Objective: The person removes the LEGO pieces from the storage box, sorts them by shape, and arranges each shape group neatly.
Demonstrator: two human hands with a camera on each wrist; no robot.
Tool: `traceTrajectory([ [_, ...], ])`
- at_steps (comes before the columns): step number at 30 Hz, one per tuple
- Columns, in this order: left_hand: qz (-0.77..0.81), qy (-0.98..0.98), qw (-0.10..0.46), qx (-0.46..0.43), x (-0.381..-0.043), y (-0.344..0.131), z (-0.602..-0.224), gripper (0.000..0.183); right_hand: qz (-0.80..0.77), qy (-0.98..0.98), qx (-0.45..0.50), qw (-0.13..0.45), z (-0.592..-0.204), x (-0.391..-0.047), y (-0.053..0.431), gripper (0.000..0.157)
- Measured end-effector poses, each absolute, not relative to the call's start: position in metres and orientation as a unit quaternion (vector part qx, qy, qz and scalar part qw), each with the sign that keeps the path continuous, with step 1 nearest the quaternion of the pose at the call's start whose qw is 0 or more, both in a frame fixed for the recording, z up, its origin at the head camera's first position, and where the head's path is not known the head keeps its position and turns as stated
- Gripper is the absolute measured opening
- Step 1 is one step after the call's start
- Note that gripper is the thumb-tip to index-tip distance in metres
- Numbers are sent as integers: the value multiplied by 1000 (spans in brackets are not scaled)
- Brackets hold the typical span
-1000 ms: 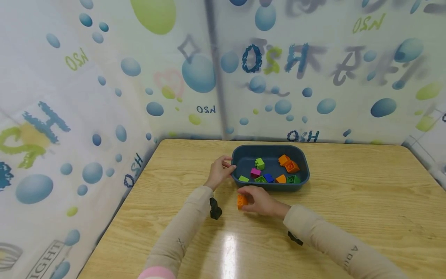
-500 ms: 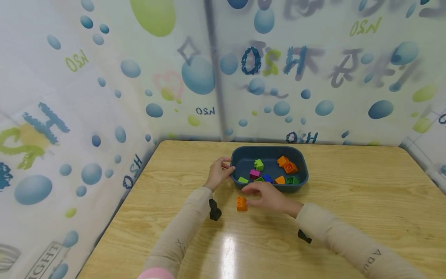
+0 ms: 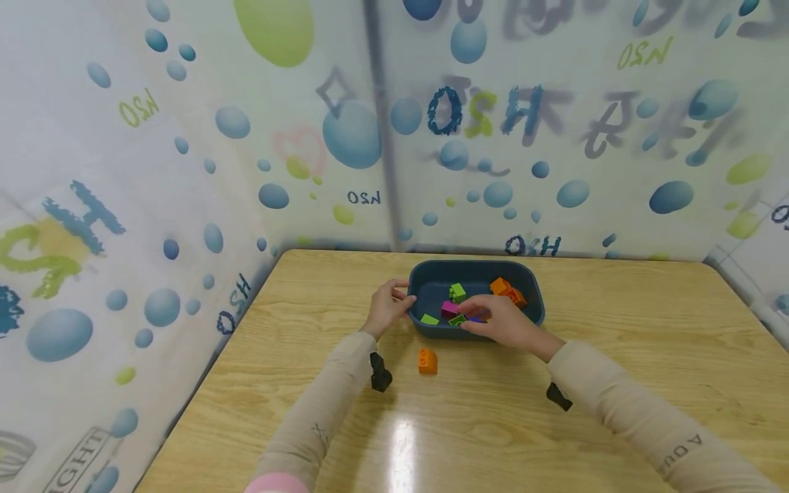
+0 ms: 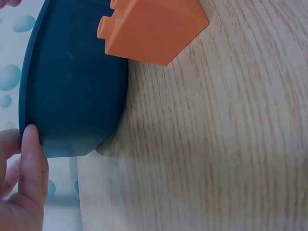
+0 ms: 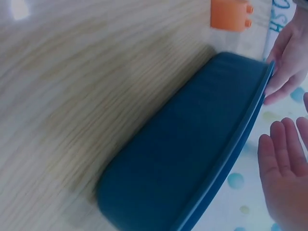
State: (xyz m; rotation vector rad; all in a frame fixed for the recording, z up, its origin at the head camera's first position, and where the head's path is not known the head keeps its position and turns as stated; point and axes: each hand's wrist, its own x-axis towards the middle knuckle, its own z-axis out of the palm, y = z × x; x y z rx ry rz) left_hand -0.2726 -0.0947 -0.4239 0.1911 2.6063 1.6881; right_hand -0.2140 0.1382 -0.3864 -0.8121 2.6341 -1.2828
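My left hand pinches the left rim of a dark blue plastic bin, thumb on one side and fingers on the other. Over the front of that bin is my right hand, its thumb and fingers spread apart around the spot where a green brick lies. Straight fingers show in the right wrist view. Near them sit a magenta brick and a blue brick, partly covered by the hand. An orange brick stands on the table in front of the bin.
Also in the bin are a lime brick, a flat lime piece and orange bricks at the right. The wooden table ends at a patterned wall sheet behind and to the left.
My right hand has let go of the orange brick, leaving it on the table, and has moved up and right over the bin. The left hand has stayed at the rim.
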Motion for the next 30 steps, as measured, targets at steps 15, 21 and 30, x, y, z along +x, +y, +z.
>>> traceTrajectory([
  [15,542,839,18,56,-273,-95,-426,33,-367,900,-235,18,-398,-239,175,32],
  [21,543,838,18,52,-272,-95,-425,33,-352,906,-234,23,-401,-246,181,32],
  [30,538,841,14,55,-271,-94,-423,33,-328,918,-214,57,-410,-252,186,33],
])
